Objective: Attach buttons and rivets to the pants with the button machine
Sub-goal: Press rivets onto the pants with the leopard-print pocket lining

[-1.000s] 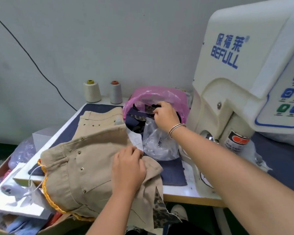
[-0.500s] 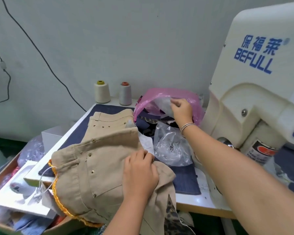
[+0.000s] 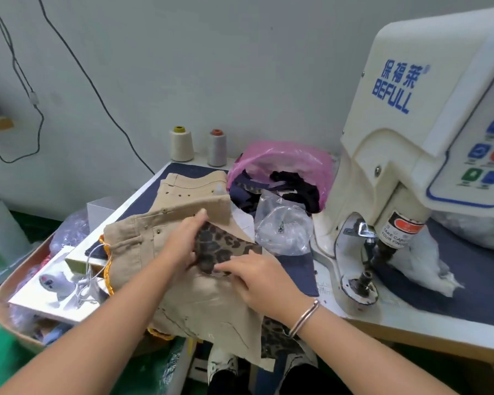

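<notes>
Grey wall w/ dangling cables behind, two thread cones (image 3: 181,143) at the back edge of the desk (image 3: 428,329) — white top, navy mat over most of it. Pants (image 3: 143,243), tan, sit in a stack at the desk's left-front corner, spilling over the near edge, waistbands toward the far side. Both hands on the top pair: left hand (image 3: 180,246) has its fingers on the leopard-print lining (image 3: 226,249) that's turned out of the fabric, thumb up by the waistband; right hand (image 3: 257,280) presses on the lining's near edge, fingers fairly flat. Whether either grip actually pinches the cloth — can't tell, fingertips partly hidden.

Key relation: button machine (image 3: 411,155) is off to the right, its lower die (image 3: 361,283) near the desk's front edge, well apart from the stack w/ bare mat between. So the pants likely need to slide rightward; right hand's nearer the die. Clear bag (image 3: 283,229) of hardware and pink bag (image 3: 280,163) lie beyond that path, toward the wall.
</notes>
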The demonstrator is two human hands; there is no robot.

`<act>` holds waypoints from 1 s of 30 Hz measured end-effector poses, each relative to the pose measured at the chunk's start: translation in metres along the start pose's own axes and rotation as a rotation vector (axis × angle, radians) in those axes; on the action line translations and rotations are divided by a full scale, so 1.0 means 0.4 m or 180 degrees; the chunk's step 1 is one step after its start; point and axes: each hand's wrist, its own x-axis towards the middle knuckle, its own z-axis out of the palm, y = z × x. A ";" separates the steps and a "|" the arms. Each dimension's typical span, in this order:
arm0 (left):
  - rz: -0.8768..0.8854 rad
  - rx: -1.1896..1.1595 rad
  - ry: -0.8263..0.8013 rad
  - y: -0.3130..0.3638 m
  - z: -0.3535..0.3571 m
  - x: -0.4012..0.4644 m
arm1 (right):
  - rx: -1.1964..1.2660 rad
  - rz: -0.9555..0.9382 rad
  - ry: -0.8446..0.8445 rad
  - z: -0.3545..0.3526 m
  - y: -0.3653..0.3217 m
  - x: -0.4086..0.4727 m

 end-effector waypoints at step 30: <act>0.2101 0.5453 -0.1123 0.248 0.010 0.140 | 0.1097 0.2720 0.0320 -0.056 0.064 0.004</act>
